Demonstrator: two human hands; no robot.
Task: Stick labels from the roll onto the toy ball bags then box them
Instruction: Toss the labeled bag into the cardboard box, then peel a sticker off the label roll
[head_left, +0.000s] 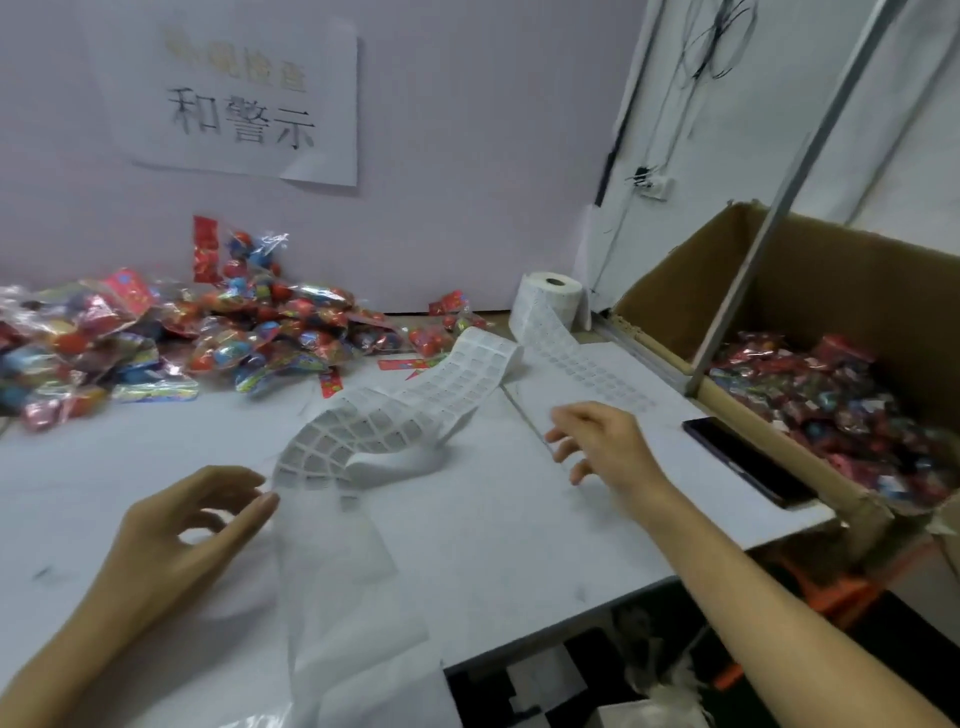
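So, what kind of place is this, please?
Probably a small packing or labelling workstation in a workshop. A heap of toy ball bags lies on the white table, a label roll trails its strip across it, and a cardboard box beside the table already holds bags.
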